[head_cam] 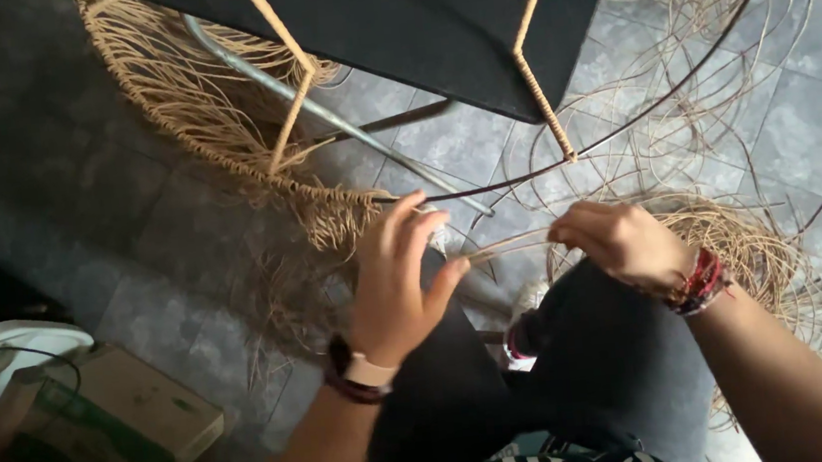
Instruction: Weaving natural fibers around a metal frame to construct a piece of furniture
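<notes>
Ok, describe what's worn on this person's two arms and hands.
Both forearms are bare, no sleeves or gloves. The left hand has a dark wrist strap with a pale buckle piece. The right hand has a stack of red and dark bead bracelets at its wrist.

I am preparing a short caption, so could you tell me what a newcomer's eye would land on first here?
First, the two hands at centre: the left hand and right hand pull a thin rattan strand between them. Above them stands a metal chair frame partly wrapped in pale weave, with loose rattan coils on the grey floor at right.
</notes>
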